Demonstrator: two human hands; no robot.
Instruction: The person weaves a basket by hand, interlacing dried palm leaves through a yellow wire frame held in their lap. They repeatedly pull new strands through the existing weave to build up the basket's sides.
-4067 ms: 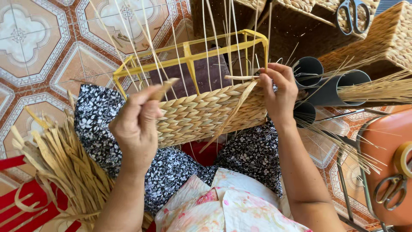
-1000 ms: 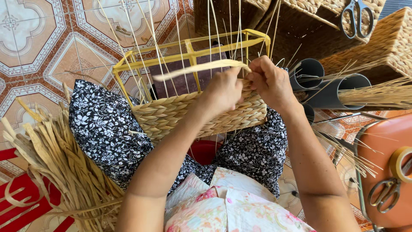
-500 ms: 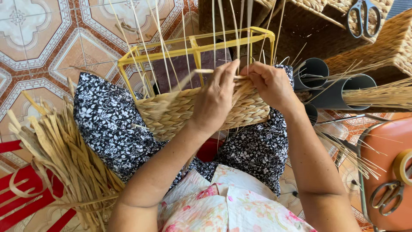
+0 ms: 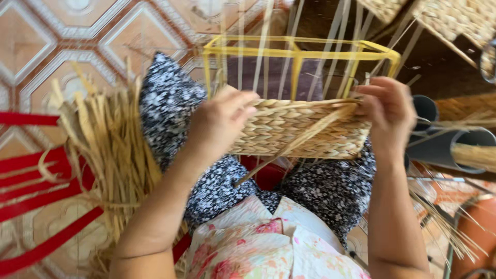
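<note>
A half-woven straw basket (image 4: 299, 132) sits on my lap, built around a yellow metal frame (image 4: 294, 52) with pale upright strands rising from it. My left hand (image 4: 222, 121) presses against the left end of the woven band, fingers curled over its top edge. At the basket's right corner my right hand (image 4: 385, 111) pinches a flat straw strand (image 4: 294, 142) that runs down and left across the weave. The frame is blurred by head motion.
A bundle of loose dried straw (image 4: 108, 150) lies at my left over a red stool (image 4: 36, 196). Dark tubes (image 4: 444, 147) holding straw stand at the right, finished woven baskets (image 4: 454, 18) at top right. Patterned tile floor (image 4: 62, 36) lies beyond.
My left hand has slid left from the basket's middle to its left end. The right hand has drawn the strand out at the right corner. The view has shifted and blurred.
</note>
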